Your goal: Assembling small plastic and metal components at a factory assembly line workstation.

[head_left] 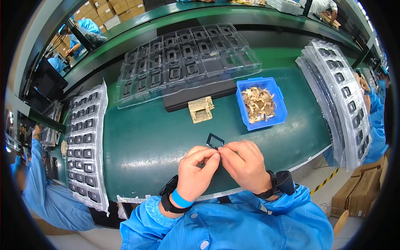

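A small black rectangular frame (pixel 209 138) is held above the green table, tilted, with a lighter window inside it. My right hand (pixel 246 164) pinches its near corner between thumb and forefinger. Right beside it, my left hand (pixel 196 171) is closed in a pinch, its fingertips meeting those of the right. What the left fingertips grip is too small to make out. Farther off lies a stack of pale tan strips or labels (pixel 195 114). A blue bin (pixel 282 112) of crumpled tan strips (pixel 259 104) stands to its right.
A clear tray (pixel 191 81) with black frames rests at the back on a dark box (pixel 173 103). Another tray (pixel 102 150) of black parts lies left; stacked trays (pixel 329 104) stand at the right edge. People in blue work nearby on both sides. Cartons (pixel 358 191) sit low right.
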Tool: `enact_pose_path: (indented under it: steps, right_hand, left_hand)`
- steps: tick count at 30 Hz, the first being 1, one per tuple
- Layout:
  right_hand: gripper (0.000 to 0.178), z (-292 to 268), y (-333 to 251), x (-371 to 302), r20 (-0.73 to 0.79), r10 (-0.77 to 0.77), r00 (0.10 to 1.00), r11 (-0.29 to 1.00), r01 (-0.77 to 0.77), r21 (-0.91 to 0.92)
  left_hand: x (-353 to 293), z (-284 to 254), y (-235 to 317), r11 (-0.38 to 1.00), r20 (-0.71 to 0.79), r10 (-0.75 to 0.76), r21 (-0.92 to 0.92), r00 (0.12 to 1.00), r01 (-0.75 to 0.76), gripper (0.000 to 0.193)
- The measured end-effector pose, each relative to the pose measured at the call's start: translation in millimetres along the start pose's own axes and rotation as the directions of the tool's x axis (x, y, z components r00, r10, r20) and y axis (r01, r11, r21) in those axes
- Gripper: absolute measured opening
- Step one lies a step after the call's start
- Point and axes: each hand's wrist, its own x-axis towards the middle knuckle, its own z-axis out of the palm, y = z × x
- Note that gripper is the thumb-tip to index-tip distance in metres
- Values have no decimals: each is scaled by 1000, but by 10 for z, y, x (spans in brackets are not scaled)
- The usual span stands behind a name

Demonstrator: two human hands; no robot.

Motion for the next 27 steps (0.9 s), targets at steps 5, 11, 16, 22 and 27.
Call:
enact_pose_path:
  steps: [5, 11, 16, 22, 27]
  right_hand:
    - [29, -20, 26, 4, -38, -65, 997, 998, 64, -24]
    - [20, -67, 73, -55, 2, 94, 996, 991, -94, 97]
    - [9, -255, 191, 0, 6, 388, 922, 871, -369, 324]
    - [6, -396, 688, -94, -353, 554, 754, 825, -440, 354]
    - [8, -159, 950, -287, -581, 518, 628, 856, -381, 351]
  left_hand:
    - [47, 18, 21, 999, 5, -29, 42, 1000, 28, 7]
    - [100, 76, 75, 983, 7, 93, 158, 996, -93, 6]
    - [192, 133, 42, 973, 15, 163, 165, 987, -163, 7]
    - [513, 266, 176, 954, 57, 189, 224, 980, -197, 6]
    - [913, 584, 130, 913, 125, 249, 302, 961, -275, 8]
